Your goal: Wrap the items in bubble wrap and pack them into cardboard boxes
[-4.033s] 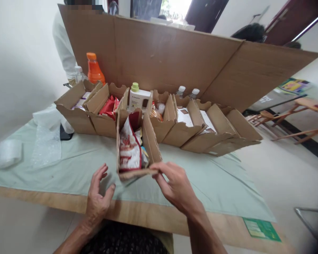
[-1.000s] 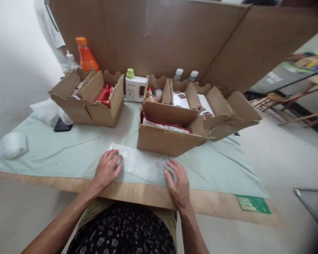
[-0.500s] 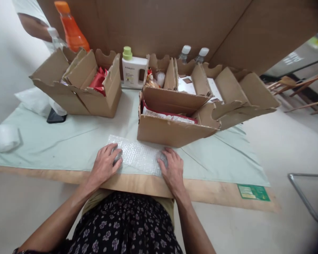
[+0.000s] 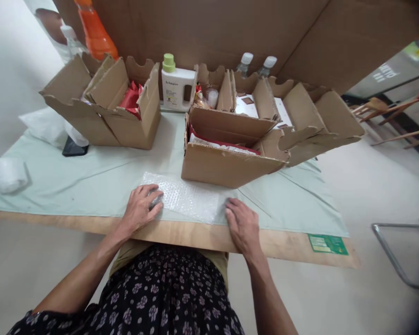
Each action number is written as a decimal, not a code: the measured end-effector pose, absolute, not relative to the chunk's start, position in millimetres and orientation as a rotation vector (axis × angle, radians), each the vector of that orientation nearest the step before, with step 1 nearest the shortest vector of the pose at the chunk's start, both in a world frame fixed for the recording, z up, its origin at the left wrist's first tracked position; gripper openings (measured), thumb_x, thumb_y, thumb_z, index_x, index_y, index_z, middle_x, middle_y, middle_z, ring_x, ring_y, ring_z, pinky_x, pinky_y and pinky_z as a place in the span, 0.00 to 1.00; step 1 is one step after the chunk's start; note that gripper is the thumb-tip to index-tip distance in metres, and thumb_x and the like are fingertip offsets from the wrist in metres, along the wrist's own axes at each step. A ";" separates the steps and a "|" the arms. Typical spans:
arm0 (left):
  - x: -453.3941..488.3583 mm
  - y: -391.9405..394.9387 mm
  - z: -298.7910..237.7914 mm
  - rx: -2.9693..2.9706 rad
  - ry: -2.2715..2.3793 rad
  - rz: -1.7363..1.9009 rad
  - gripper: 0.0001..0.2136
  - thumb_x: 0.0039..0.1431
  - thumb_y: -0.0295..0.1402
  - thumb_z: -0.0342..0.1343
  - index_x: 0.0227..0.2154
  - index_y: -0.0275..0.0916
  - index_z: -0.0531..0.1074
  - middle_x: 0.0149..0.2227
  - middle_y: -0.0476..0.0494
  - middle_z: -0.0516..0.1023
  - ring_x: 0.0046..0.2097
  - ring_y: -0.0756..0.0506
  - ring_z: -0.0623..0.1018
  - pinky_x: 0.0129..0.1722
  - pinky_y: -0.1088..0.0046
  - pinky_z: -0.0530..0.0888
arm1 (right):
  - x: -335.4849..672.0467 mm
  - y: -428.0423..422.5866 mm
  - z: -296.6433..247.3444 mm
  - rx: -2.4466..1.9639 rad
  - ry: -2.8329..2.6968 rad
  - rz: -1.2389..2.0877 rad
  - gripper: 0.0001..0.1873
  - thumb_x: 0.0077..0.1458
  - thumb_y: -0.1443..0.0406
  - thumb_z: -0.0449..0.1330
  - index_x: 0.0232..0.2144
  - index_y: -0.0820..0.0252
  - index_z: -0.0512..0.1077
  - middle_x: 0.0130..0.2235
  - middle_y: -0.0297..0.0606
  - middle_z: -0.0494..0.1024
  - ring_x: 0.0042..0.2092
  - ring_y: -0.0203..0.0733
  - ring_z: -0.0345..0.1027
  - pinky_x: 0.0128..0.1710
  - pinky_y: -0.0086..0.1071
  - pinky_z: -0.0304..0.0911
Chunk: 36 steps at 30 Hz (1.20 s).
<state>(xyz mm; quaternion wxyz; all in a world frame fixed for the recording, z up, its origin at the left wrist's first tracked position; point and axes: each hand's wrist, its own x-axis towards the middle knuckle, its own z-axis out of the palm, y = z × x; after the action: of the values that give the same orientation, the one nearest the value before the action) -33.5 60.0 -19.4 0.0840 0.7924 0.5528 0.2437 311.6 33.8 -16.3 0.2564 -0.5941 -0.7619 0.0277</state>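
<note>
A strip of clear bubble wrap (image 4: 190, 197) lies flat on the light green cloth near the table's front edge. My left hand (image 4: 141, 207) is over its left end, fingers bent and thumb apart, gripping the plastic there. Just past the strip's right end, my right hand (image 4: 242, 223) rests on the cloth with fingers loosely bent; nothing shows in it. Directly behind the wrap stands a cardboard box (image 4: 226, 167) with red and white packets (image 4: 223, 146) inside.
More open cardboard boxes (image 4: 139, 125) stand at the back left and back right. Between them is a white bottle (image 4: 174, 90) with a green cap. A phone (image 4: 75, 147) and a white plastic bundle (image 4: 9, 174) lie left. A green card (image 4: 327, 244) sits at the front right edge.
My right hand has slid right, off the bubble wrap's right end. My left hand stays at the left end. The view has shifted slightly.
</note>
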 end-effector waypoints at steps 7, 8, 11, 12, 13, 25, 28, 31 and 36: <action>-49.7 63.3 -20.5 2.028 2.190 0.795 0.18 0.62 0.40 0.57 0.50 0.35 0.77 0.61 0.25 0.74 0.65 0.26 0.68 0.63 0.42 0.66 | 283.7 67.1 -14.6 -1.656 -2.028 0.180 0.15 0.67 0.63 0.56 0.50 0.59 0.78 0.53 0.49 0.82 0.56 0.56 0.72 0.54 0.48 0.63; -49.7 64.5 -20.9 1.968 2.207 0.783 0.17 0.60 0.40 0.59 0.48 0.35 0.78 0.62 0.24 0.73 0.67 0.24 0.65 0.64 0.41 0.64 | 274.2 73.0 -16.5 -1.678 -2.018 0.209 0.13 0.65 0.63 0.57 0.48 0.60 0.78 0.53 0.51 0.82 0.55 0.57 0.72 0.53 0.48 0.63; -46.1 64.9 -19.7 1.817 2.128 0.859 0.07 0.56 0.36 0.59 0.35 0.39 0.77 0.61 0.29 0.75 0.67 0.26 0.66 0.66 0.43 0.64 | 261.2 77.3 -19.1 -1.679 -1.977 0.264 0.10 0.65 0.63 0.57 0.38 0.59 0.78 0.50 0.51 0.82 0.52 0.57 0.73 0.51 0.47 0.64; -44.9 63.5 -17.7 1.785 2.091 0.892 0.05 0.55 0.35 0.58 0.32 0.40 0.75 0.57 0.32 0.79 0.64 0.29 0.71 0.64 0.46 0.67 | 262.2 73.5 -17.5 -1.672 -1.962 0.285 0.10 0.65 0.63 0.56 0.36 0.58 0.77 0.48 0.50 0.83 0.51 0.55 0.74 0.50 0.46 0.65; -44.3 61.6 -14.9 1.764 2.057 0.912 0.04 0.56 0.35 0.57 0.32 0.41 0.75 0.52 0.35 0.81 0.58 0.33 0.76 0.60 0.51 0.71 | 264.9 67.4 -14.4 -1.669 -1.948 0.300 0.11 0.66 0.62 0.55 0.37 0.57 0.77 0.46 0.47 0.84 0.48 0.53 0.75 0.48 0.44 0.66; -28.6 128.7 5.7 1.880 1.874 0.907 0.28 0.55 0.31 0.60 0.61 0.35 0.69 0.41 0.40 0.83 0.44 0.39 0.81 0.50 0.58 0.77 | 223.1 -23.2 13.2 -1.427 -1.657 1.233 0.22 0.63 0.61 0.59 0.58 0.54 0.78 0.52 0.43 0.85 0.50 0.50 0.80 0.51 0.45 0.75; -24.5 108.5 9.1 1.980 1.814 0.942 0.28 0.57 0.34 0.61 0.61 0.37 0.70 0.56 0.34 0.79 0.58 0.34 0.76 0.62 0.50 0.71 | 212.8 -25.0 14.3 -1.406 -1.598 1.409 0.18 0.65 0.59 0.59 0.51 0.55 0.81 0.52 0.44 0.85 0.51 0.52 0.80 0.52 0.46 0.75; -31.8 50.1 21.2 2.122 1.541 0.971 0.21 0.65 0.38 0.58 0.59 0.42 0.71 0.58 0.37 0.78 0.60 0.36 0.74 0.63 0.51 0.71 | 210.8 -21.1 18.2 -1.371 -1.426 1.594 0.20 0.66 0.54 0.59 0.53 0.55 0.80 0.46 0.42 0.85 0.43 0.46 0.80 0.40 0.39 0.76; -34.2 -17.0 27.7 2.116 1.379 0.866 0.21 0.62 0.36 0.62 0.58 0.42 0.74 0.53 0.38 0.81 0.57 0.36 0.77 0.59 0.52 0.74 | 204.3 -7.1 16.1 -1.260 -1.148 1.780 0.25 0.66 0.47 0.58 0.53 0.58 0.77 0.38 0.39 0.84 0.34 0.40 0.78 0.36 0.34 0.73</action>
<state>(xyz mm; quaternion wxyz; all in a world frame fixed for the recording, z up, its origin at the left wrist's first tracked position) -34.2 -17.0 27.7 0.2337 0.7705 0.5022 0.3155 204.3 -7.1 16.1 0.3321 -0.4824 -0.4395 0.6811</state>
